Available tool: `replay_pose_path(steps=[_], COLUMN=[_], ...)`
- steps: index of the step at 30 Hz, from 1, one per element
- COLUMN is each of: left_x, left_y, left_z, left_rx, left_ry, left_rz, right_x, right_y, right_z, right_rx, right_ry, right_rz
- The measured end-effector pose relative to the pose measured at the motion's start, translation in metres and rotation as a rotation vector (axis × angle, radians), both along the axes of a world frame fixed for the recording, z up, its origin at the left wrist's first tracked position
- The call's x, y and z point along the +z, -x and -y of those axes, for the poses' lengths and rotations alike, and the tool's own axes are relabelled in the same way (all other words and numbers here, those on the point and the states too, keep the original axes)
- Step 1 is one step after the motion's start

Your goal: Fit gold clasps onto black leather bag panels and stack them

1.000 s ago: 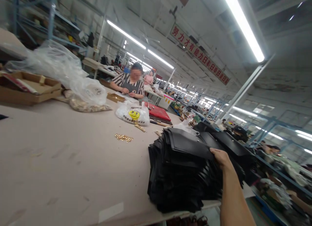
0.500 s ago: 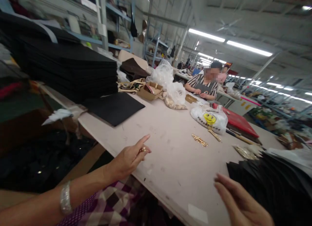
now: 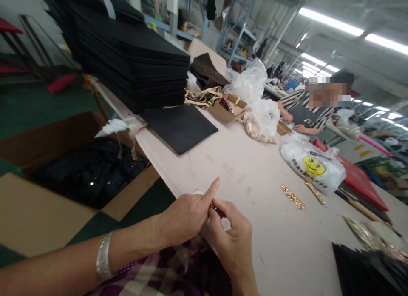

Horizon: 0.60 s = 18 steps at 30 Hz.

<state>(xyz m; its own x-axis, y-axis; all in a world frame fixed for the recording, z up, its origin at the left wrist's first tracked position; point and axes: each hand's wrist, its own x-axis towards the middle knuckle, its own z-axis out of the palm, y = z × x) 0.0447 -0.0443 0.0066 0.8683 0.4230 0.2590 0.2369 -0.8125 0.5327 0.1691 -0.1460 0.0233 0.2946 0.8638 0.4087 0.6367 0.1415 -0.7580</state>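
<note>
My left hand (image 3: 186, 213) rests at the near edge of the pale work table (image 3: 242, 168), index finger raised, the other fingers curled on a small gold piece. My right hand (image 3: 231, 238) meets it, thumb and forefinger pinched at that same piece, which is mostly hidden between the fingers. A silver bracelet is on my left wrist. Loose gold metal fittings (image 3: 292, 197) lie on the table to the right of my hands.
A tall stack of black sheets (image 3: 134, 53) and one flat black sheet (image 3: 180, 126) lie at the left end. A smiley-face plastic bag (image 3: 314, 166), clear bags, a cardboard tray (image 3: 228, 109) and black pieces (image 3: 369, 268) surround. A seated person works opposite. An open carton (image 3: 63, 168) stands below.
My view swung left, away from the black pile. My right hand left that pile and came in to meet my left hand, and both now pinch the small gold piece.
</note>
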Motion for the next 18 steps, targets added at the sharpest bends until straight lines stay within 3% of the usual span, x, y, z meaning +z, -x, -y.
replay_pose_path(steps=[6, 18], left_x=[-0.004, -0.013], left_y=[0.005, 0.006], left_z=[-0.003, -0.004], left_rx=[0.024, 0.068], left_ry=[0.003, -0.079], left_rz=[-0.123, -0.073], right_x=[-0.005, -0.022], right_y=[0.008, 0.018], right_z=[-0.008, -0.023], right_rx=[-0.027, -0.218], right_ry=[0.066, 0.134], right_rz=[0.035, -0.032])
